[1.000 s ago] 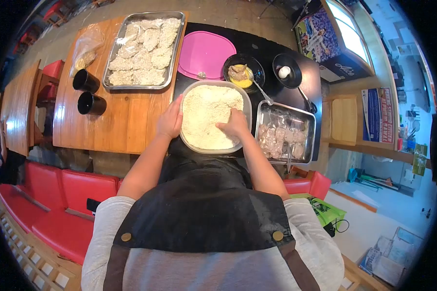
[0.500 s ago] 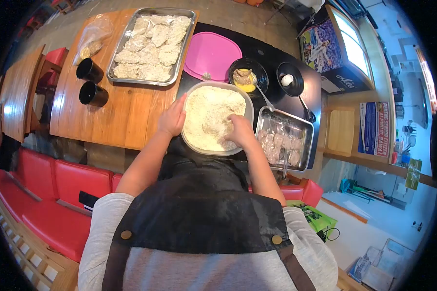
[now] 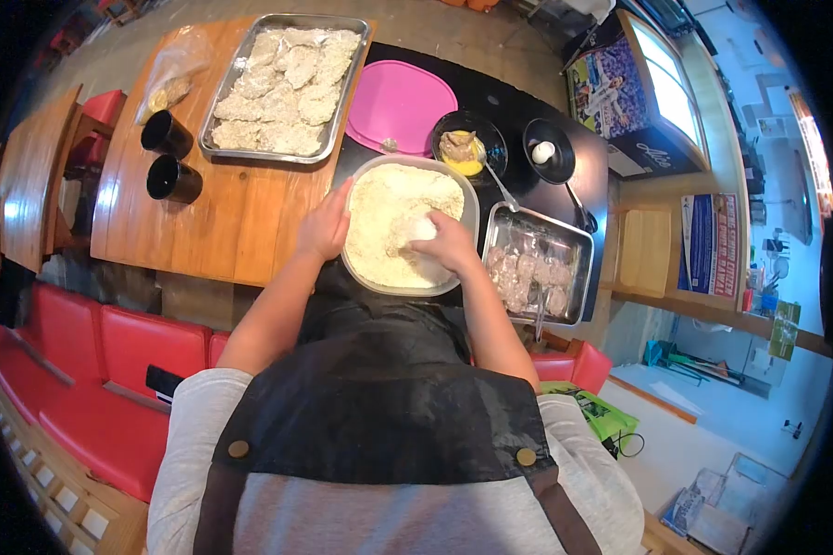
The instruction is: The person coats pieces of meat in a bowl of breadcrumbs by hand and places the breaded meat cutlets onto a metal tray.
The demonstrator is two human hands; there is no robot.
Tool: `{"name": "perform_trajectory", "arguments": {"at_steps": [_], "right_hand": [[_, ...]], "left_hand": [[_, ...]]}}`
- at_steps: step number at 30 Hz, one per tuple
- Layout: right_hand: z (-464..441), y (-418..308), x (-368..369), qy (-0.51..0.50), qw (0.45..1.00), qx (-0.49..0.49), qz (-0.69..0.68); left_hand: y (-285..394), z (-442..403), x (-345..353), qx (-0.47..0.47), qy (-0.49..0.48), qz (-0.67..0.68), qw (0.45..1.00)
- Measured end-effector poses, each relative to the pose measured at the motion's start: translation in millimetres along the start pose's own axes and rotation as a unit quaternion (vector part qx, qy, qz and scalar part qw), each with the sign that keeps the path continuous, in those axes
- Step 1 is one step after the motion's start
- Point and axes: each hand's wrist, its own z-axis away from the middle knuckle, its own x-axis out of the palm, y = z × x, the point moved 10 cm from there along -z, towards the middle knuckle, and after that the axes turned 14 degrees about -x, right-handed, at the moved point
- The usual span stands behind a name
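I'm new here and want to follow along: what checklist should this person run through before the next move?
Left hand against the tub's side: ok.
Right hand in the pale breading: ok.
Anything gripped there: cannot tell; a whitish patch shows.
Pink lid off the tub: ok.
Pinkish pieces within the smaller tray: ok, several.
Ample free room in the large tray: not ok, coated pieces nearly fill it.

A hand could pass over the wooden table (image 3: 241,222) between the left hand (image 3: 326,225) and the black cups (image 3: 174,180). Right of the plastic tub (image 3: 472,202), a spoon (image 3: 507,194) bars the gap between black bowl (image 3: 492,135) and metal tray (image 3: 565,248).
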Motion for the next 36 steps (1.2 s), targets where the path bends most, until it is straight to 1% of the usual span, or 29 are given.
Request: {"name": "perform_trajectory", "arguments": {"at_steps": [1, 2, 4, 5, 6, 7, 9, 10, 11, 12, 13, 14, 16, 17, 18, 20, 21, 22, 24, 25, 27, 28, 30, 34, 36], "right_hand": [[-4.3, -11.0, 0.3, 0.025, 0.998, -0.039, -0.042], [-8.0, -13.4, 3.9, 0.027, 0.998, -0.038, -0.044], [-13.3, -7.7, 25.6, -0.008, 0.996, 0.008, -0.091], [-15.4, -15.2, 33.4, 0.01, 0.998, -0.012, -0.068], [-16.8, -15.7, 41.9, 0.011, 0.998, -0.012, -0.067], [-17.3, -15.5, 42.6, 0.034, 0.998, -0.016, -0.06], [-16.1, -18.2, 37.9, 0.067, 0.997, -0.038, -0.02], [-9.9, -17.8, 38.4, 0.07, 0.997, -0.031, -0.02], [-9.8, -17.4, 40.0, 0.057, 0.998, -0.019, -0.029], [-12.3, -19.6, 41.3, 0.043, 0.998, -0.012, -0.038], [-6.5, -39.0, 39.9, 0.041, 0.997, -0.059, -0.015], [-4.5, -39.4, 47.8, 0.042, 0.997, -0.059, -0.017], [1.1, -24.5, 55.3, 0.096, 0.994, -0.043, -0.005], [-1.4, -17.1, 61.1, 0.085, 0.994, -0.055, -0.036], [3.3, -12.2, 61.4, 0.089, 0.994, -0.053, -0.035], [3.8, -10.0, 65.5, 0.051, 0.996, -0.069, 0.029], [12.6, -23.4, 55.1, 0.091, 0.989, -0.113, 0.042], [12.2, -23.9, 51.3, 0.09, 0.989, -0.113, 0.041], [5.2, -14.4, 57.4, 0.007, 0.997, -0.071, -0.006], [3.3, -13.3, 45.3, 0.01, 0.997, -0.077, -0.002], [9.2, 0.7, 22.4, -0.012, 0.995, -0.031, 0.091], [13.9, 10.4, 9.9, -0.018, 0.988, 0.046, 0.148], [24.4, 33.2, 19.9, -0.093, 0.97, 0.119, 0.189], [20.9, 39.2, 25.5, -0.053, 0.972, 0.083, 0.215], [16.0, 54.3, 36.3, -0.115, 0.986, 0.094, 0.079]], "left_hand": [[-0.6, -1.3, 1.0, 0.0, -0.003, 0.0, 1.0], [-1.2, -1.9, 1.8, 0.001, -0.004, -0.001, 1.0], [-1.4, -1.4, 1.1, -0.003, -0.009, 0.002, 1.0], [-1.4, -0.4, 0.0, -0.004, -0.01, 0.001, 1.0], [-2.7, -0.6, 0.7, -0.013, -0.011, -0.008, 1.0], [-3.6, -2.5, 3.8, -0.02, -0.014, -0.015, 1.0], [-1.7, -3.6, 4.3, -0.002, -0.005, -0.001, 1.0], [0.0, -1.5, 3.3, 0.015, 0.005, 0.012, 1.0], [-3.5, -2.4, 6.9, -0.002, -0.012, 0.009, 1.0], [0.7, -4.5, 3.4, 0.003, -0.006, 0.009, 1.0], [0.2, -4.1, 2.6, -0.009, -0.017, -0.009, 1.0], [-1.7, -1.9, 3.6, -0.023, -0.032, -0.027, 0.999], [-1.3, -4.2, 3.8, -0.023, -0.026, -0.006, 0.999], [-1.2, -1.8, 4.4, -0.025, -0.022, 0.017, 0.999], [0.5, 0.8, 5.0, -0.021, -0.024, 0.018, 0.999], [-0.2, -2.5, 3.6, -0.025, -0.034, -0.029, 0.999], [-2.1, -2.7, 3.2, -0.026, -0.032, -0.029, 0.999], [-0.7, -2.1, 2.2, -0.013, -0.021, -0.012, 1.0], [0.6, 0.8, 3.0, 0.004, -0.011, 0.008, 1.0], [1.3, -1.5, 2.9, 0.009, -0.013, 0.001, 1.0], [-1.3, -3.2, 2.4, 0.006, -0.011, -0.006, 1.0], [-1.0, -1.0, 1.8, 0.014, -0.002, 0.002, 1.0], [-0.9, 1.4, 2.7, 0.024, 0.005, 0.011, 1.0], [-1.3, -1.6, 2.0, 0.016, -0.005, -0.004, 1.0], [1.2, -3.4, 1.2, 0.006, -0.008, -0.004, 1.0]]}}
